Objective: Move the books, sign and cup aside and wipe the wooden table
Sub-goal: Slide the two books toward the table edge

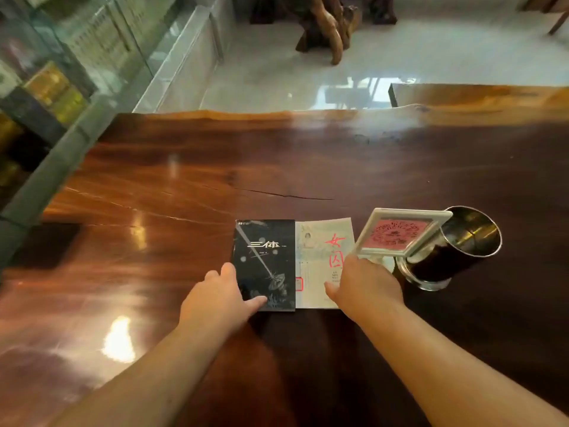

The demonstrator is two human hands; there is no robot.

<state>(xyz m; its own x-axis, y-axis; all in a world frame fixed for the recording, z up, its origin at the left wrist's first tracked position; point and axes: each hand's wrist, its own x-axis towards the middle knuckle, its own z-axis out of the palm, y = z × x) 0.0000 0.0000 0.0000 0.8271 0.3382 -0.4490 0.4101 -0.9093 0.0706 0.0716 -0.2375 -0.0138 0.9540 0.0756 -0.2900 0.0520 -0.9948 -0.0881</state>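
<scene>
Two books lie side by side on the glossy wooden table (191, 180): a black book (264, 257) and, to its right, a pale book with red characters (323, 248). My left hand (220, 294) rests at the black book's lower left edge, thumb on its cover, fingers spread. My right hand (365, 283) lies on the pale book's lower right corner, fingers apart. A white-framed sign with a pink card (400, 234) stands tilted just beyond my right hand. A dark metal cup (452, 251) sits right of the sign, touching it.
A glass display cabinet (61, 72) runs along the table's left side. A second wooden slab (480, 94) adjoins the far right edge. Beyond the table are a pale tiled floor and a carved wooden stand (326, 26).
</scene>
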